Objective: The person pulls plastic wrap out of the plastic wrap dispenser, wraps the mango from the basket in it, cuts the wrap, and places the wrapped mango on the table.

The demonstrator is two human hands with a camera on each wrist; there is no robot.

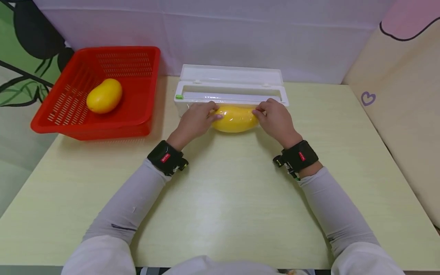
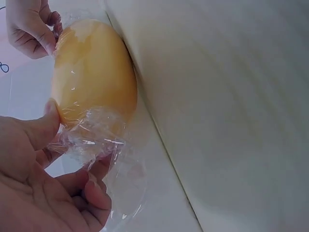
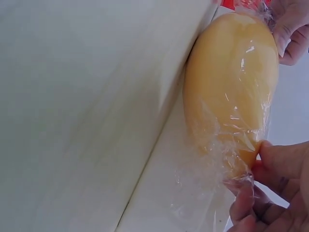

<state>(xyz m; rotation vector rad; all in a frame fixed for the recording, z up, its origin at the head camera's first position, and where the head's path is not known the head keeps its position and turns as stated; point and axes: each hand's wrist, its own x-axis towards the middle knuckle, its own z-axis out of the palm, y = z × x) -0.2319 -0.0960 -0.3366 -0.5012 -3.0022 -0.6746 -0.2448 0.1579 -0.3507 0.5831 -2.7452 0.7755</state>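
a yellow mango (image 1: pixel 235 118) lay on the table (image 1: pixel 223 198) just in front of the white wrap dispenser (image 1: pixel 231 88), covered in clear cling film (image 2: pixel 96 140). the left hand (image 1: pixel 194 121) pinched the bunched film at the mango's left end between thumb and curled fingers (image 2: pixel 91 191), and the right hand (image 1: pixel 276 120) pinched the film at the other end likewise. well apart to the left, a red basket (image 1: pixel 135 114) held a second mango (image 1: pixel 104 96).
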